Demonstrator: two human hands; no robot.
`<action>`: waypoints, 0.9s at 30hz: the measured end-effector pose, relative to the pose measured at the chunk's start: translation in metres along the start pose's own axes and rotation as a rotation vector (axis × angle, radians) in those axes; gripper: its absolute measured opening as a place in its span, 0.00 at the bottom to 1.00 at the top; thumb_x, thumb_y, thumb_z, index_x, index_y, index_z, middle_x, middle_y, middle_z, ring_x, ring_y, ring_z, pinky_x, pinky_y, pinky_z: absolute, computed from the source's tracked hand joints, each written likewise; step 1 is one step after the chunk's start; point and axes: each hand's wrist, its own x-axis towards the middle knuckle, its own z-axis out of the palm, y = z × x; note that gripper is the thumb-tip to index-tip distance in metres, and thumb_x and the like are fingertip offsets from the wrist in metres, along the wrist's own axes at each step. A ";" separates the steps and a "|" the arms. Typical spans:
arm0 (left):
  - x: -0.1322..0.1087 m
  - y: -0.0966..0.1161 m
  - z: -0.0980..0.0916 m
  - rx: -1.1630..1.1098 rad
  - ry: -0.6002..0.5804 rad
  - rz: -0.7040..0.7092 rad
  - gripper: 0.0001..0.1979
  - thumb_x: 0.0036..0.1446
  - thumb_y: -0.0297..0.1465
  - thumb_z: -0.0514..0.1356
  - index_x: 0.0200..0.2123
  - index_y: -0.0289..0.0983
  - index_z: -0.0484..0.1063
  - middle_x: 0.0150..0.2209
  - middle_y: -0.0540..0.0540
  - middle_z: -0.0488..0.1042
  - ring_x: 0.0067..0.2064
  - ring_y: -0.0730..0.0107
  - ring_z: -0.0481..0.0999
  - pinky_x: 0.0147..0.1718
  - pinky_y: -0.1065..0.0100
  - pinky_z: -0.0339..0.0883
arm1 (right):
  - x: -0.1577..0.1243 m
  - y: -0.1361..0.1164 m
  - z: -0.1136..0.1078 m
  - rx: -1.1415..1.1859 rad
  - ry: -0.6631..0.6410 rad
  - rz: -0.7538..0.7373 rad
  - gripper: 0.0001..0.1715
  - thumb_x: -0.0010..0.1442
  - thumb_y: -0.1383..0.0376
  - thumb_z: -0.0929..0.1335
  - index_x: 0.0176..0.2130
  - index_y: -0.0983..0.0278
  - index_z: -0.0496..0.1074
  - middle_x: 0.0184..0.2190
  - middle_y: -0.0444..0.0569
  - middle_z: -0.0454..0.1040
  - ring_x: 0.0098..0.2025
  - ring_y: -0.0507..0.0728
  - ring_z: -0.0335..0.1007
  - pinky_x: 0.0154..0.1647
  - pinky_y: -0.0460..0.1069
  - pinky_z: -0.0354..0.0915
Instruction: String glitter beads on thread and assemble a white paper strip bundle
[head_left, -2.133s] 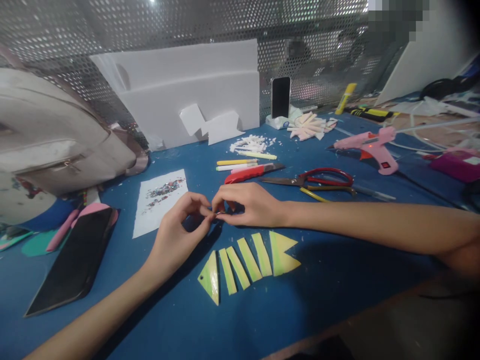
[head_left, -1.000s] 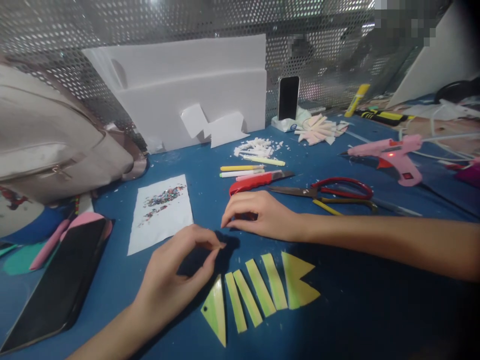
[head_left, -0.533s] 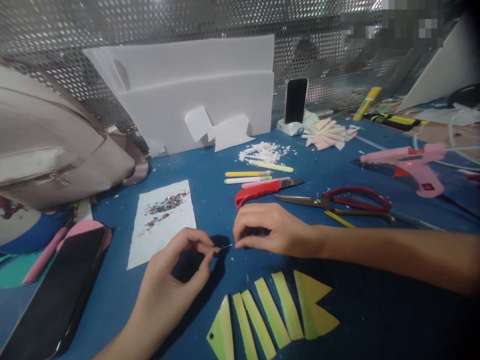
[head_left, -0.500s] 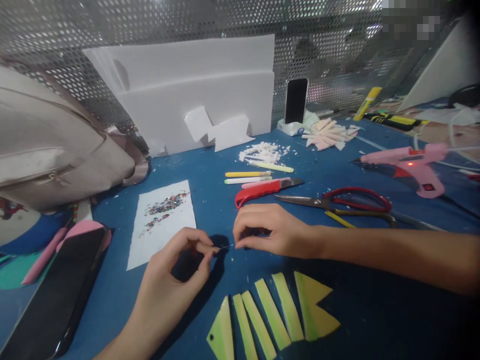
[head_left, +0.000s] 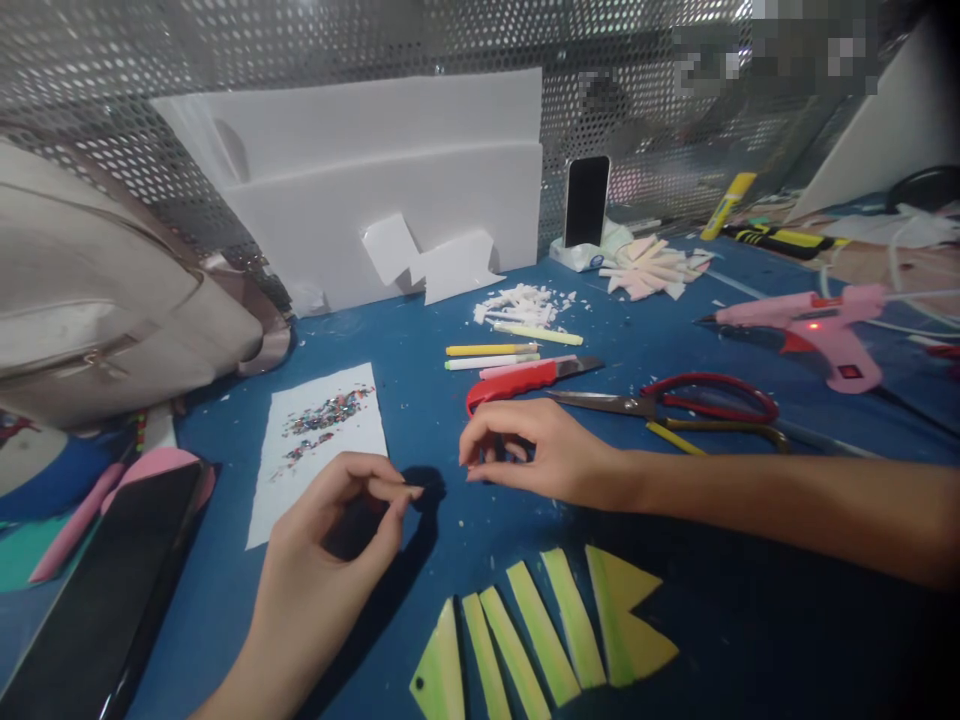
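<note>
A person's left hand hovers near the middle of a blue tabletop, thumb and forefinger pressed together in a pinch; whether anything is caught between them is too small to tell. The right hand rests just to the right with its fingers curled down together on the tabletop, and what lies under them cannot be made out. Nearer the viewer lies a fish shape of yellow-green foam pieces, a triangular head, four slanted strips and a notched tail, set side by side with small gaps. The pieces look light, thin and soft, easily bent or nudged out of line, and best lifted by an edge between two fingertips. To the left, a white sheet of paper carries a scatter of coloured glitter. Beyond the hands lie a red utility knife, red-handled scissors and a pink glue gun; a dark phone sits at the near left.
</note>
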 end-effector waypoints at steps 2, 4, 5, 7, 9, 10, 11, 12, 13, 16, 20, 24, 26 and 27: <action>0.001 -0.002 -0.001 -0.008 0.019 0.000 0.04 0.57 0.30 0.62 0.37 0.42 0.70 0.31 0.52 0.75 0.37 0.69 0.78 0.40 0.68 0.71 | 0.000 0.000 0.000 -0.009 0.003 0.008 0.04 0.60 0.70 0.71 0.39 0.65 0.74 0.35 0.44 0.76 0.31 0.47 0.67 0.28 0.42 0.60; 0.001 -0.002 -0.002 -0.014 0.036 -0.007 0.05 0.57 0.31 0.63 0.37 0.42 0.70 0.31 0.51 0.76 0.38 0.68 0.79 0.41 0.67 0.72 | 0.000 -0.001 -0.001 -0.018 0.002 0.010 0.05 0.61 0.70 0.71 0.40 0.65 0.75 0.35 0.45 0.77 0.31 0.47 0.66 0.28 0.43 0.60; 0.001 -0.002 -0.002 -0.016 0.043 -0.012 0.05 0.57 0.31 0.63 0.37 0.43 0.70 0.32 0.51 0.76 0.39 0.67 0.79 0.41 0.67 0.72 | 0.000 -0.001 -0.001 -0.021 -0.002 0.006 0.05 0.61 0.70 0.71 0.40 0.65 0.75 0.35 0.45 0.77 0.31 0.48 0.66 0.29 0.43 0.61; 0.001 -0.001 -0.002 -0.014 0.052 -0.019 0.05 0.57 0.31 0.63 0.37 0.43 0.70 0.31 0.52 0.76 0.39 0.68 0.79 0.42 0.67 0.72 | 0.000 -0.001 -0.001 -0.033 -0.011 -0.006 0.05 0.62 0.69 0.71 0.40 0.64 0.75 0.35 0.45 0.76 0.31 0.48 0.66 0.29 0.43 0.61; 0.000 0.000 -0.001 -0.011 0.047 -0.004 0.05 0.57 0.30 0.63 0.37 0.43 0.70 0.31 0.52 0.76 0.38 0.68 0.78 0.41 0.67 0.71 | 0.000 0.000 -0.001 -0.050 -0.022 -0.022 0.05 0.63 0.69 0.70 0.40 0.64 0.76 0.36 0.46 0.76 0.32 0.48 0.66 0.31 0.44 0.62; 0.000 0.000 -0.001 -0.011 0.042 0.007 0.05 0.57 0.29 0.62 0.37 0.43 0.70 0.31 0.52 0.76 0.37 0.69 0.78 0.41 0.67 0.71 | 0.000 0.000 -0.001 -0.060 -0.027 -0.032 0.04 0.63 0.69 0.70 0.40 0.64 0.76 0.36 0.46 0.76 0.33 0.49 0.67 0.33 0.45 0.63; 0.000 0.000 -0.001 -0.010 0.036 0.020 0.05 0.57 0.28 0.62 0.37 0.43 0.70 0.31 0.53 0.75 0.37 0.69 0.78 0.41 0.68 0.70 | 0.000 0.001 -0.001 -0.068 -0.031 -0.041 0.04 0.63 0.69 0.70 0.40 0.64 0.77 0.37 0.46 0.76 0.34 0.49 0.67 0.36 0.45 0.64; -0.001 -0.001 -0.001 -0.006 0.029 0.040 0.05 0.57 0.28 0.62 0.37 0.43 0.70 0.31 0.53 0.75 0.37 0.70 0.78 0.41 0.68 0.70 | 0.000 0.000 -0.001 -0.074 -0.033 -0.049 0.04 0.63 0.69 0.70 0.39 0.64 0.77 0.37 0.47 0.76 0.35 0.50 0.68 0.37 0.46 0.64; -0.001 -0.001 -0.001 0.001 0.021 0.061 0.06 0.57 0.27 0.62 0.37 0.43 0.71 0.31 0.53 0.75 0.37 0.70 0.78 0.41 0.69 0.70 | 0.001 0.000 0.000 -0.076 -0.033 -0.052 0.03 0.63 0.69 0.70 0.38 0.64 0.76 0.37 0.46 0.76 0.36 0.50 0.68 0.37 0.46 0.63; -0.001 -0.002 -0.002 0.022 0.007 0.119 0.05 0.58 0.27 0.62 0.37 0.43 0.71 0.32 0.53 0.75 0.37 0.70 0.78 0.39 0.70 0.70 | 0.002 -0.008 -0.002 -0.077 -0.013 -0.036 0.03 0.62 0.70 0.69 0.37 0.64 0.75 0.36 0.45 0.74 0.35 0.50 0.66 0.36 0.46 0.62; 0.000 0.006 -0.001 0.020 0.013 0.121 0.05 0.58 0.28 0.62 0.37 0.42 0.70 0.31 0.52 0.76 0.36 0.69 0.78 0.39 0.68 0.70 | 0.005 -0.027 -0.011 -0.009 -0.035 0.042 0.03 0.60 0.72 0.68 0.35 0.65 0.71 0.35 0.45 0.72 0.35 0.50 0.65 0.35 0.45 0.62; 0.002 0.020 0.002 0.001 0.035 0.136 0.05 0.57 0.29 0.63 0.37 0.44 0.70 0.30 0.53 0.76 0.36 0.67 0.78 0.39 0.66 0.71 | 0.010 -0.035 -0.025 0.120 -0.150 0.126 0.03 0.60 0.72 0.67 0.34 0.65 0.69 0.34 0.44 0.72 0.34 0.49 0.65 0.35 0.44 0.62; 0.004 0.024 0.002 -0.002 0.031 0.146 0.04 0.58 0.29 0.63 0.36 0.44 0.70 0.31 0.53 0.76 0.36 0.67 0.77 0.39 0.66 0.71 | 0.011 -0.033 -0.030 0.178 -0.195 0.145 0.01 0.61 0.71 0.67 0.35 0.66 0.69 0.32 0.43 0.70 0.32 0.48 0.64 0.34 0.44 0.61; 0.006 0.025 0.002 0.002 0.023 0.151 0.04 0.58 0.29 0.62 0.36 0.44 0.70 0.31 0.53 0.76 0.36 0.68 0.77 0.38 0.67 0.71 | 0.012 -0.031 -0.031 0.197 -0.215 0.153 0.01 0.62 0.69 0.67 0.36 0.66 0.69 0.32 0.43 0.70 0.31 0.48 0.64 0.33 0.44 0.61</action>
